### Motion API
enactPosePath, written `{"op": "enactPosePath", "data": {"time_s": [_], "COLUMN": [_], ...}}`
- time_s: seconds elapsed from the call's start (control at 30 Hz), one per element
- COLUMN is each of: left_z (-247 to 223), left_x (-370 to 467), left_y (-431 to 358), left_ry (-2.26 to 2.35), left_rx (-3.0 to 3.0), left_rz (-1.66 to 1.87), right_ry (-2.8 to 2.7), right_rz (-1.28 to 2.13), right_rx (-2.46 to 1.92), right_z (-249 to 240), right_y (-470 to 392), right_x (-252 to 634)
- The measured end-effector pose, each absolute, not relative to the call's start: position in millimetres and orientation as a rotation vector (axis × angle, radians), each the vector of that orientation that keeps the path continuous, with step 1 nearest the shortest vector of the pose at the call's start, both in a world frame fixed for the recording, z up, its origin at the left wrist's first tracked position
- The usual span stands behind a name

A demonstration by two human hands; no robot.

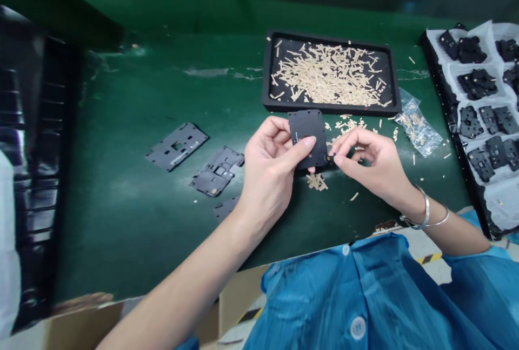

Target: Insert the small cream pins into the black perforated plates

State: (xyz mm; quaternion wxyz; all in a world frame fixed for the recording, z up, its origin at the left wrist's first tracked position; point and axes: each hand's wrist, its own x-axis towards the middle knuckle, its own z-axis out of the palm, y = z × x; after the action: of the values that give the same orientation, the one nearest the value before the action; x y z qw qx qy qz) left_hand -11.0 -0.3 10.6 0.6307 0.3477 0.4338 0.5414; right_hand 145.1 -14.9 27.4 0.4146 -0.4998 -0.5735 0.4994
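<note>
My left hand [272, 163] grips a thin black plastic plate [310, 126], its thumb across the front and its fingers behind. The plate is held up above the table, in front of the tray. At the plate's lower right edge, the thumb and forefinger of my right hand [367, 161] are pinched together. Something small and dark shows at those fingertips, too small to make out. Left of my hands a flat black plate [177, 146] lies on the table, beside another with cutouts [219, 170]. A third black piece [225, 208] is partly hidden by my left arm.
A black tray [267, 88] holds many small beige strips [330, 74]. Loose strips [317, 182] are scattered before it. A clear plastic bag [419, 126] lies to its right. At the far right, a white compartmented tray [500, 199] contains black parts. Black racking [46, 150] stands left.
</note>
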Motion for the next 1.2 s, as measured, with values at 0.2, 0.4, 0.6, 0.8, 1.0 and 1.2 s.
{"op": "enactPosePath", "data": {"time_s": [0.2,0.4,0.6,0.8,1.0,1.2], "left_z": [10.9,12.6,11.4,10.0,9.1,10.7], "left_x": [-10.5,-8.7,-7.1,-7.1,-7.1,-7.6], "left_y": [-3.4,-3.8,-1.9,-0.4,-0.5,-0.8], "left_ry": [0.995,0.992,0.908,0.866,0.844,0.851], "left_rx": [0.843,0.828,0.84,0.859,0.853,0.849], "left_rz": [1.297,1.353,1.407,1.423,1.422,1.41], "right_ry": [-1.427,-1.43,-1.429,-1.419,-1.328,-1.268], "right_rz": [1.291,1.266,1.257,1.297,1.399,1.473], "right_rx": [-1.276,-1.283,-1.31,-1.303,-1.273,-1.243], "right_z": [28.0,30.5,31.9,31.2,26.6,25.4], "right_y": [-16.3,-16.4,-14.5,-13.4,-10.6,-9.2], "right_x": [143.5,142.8,142.7,143.4,143.8,144.0]}}
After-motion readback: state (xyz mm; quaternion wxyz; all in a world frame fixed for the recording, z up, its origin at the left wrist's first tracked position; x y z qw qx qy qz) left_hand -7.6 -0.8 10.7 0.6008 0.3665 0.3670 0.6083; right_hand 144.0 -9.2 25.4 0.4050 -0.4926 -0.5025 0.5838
